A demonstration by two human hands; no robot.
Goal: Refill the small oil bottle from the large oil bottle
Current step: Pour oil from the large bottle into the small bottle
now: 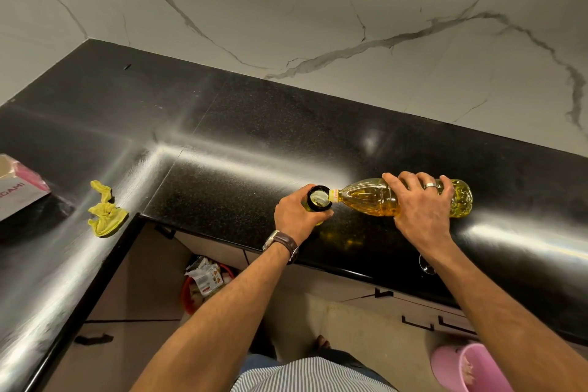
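Note:
The large oil bottle point(366, 198), clear plastic with yellow oil inside, lies tipped on its side above the black counter point(222, 137). Its uncapped neck rests at the rim of the small oil bottle point(319, 198). My right hand point(420, 204) grips the large bottle around its middle from above. The small bottle stands upright on the counter with a wide dark open mouth, seen from above. My left hand point(297, 215) is wrapped around its body, hiding most of it. No stream of oil can be made out at the neck.
A crumpled yellow cloth point(105, 208) lies near the counter's inner corner. A box with pink packaging point(19, 188) sits at the far left. A round lid point(426, 266) lies by the front edge under my right forearm. A red bin point(203, 283) and pink bucket point(467, 366) stand on the floor.

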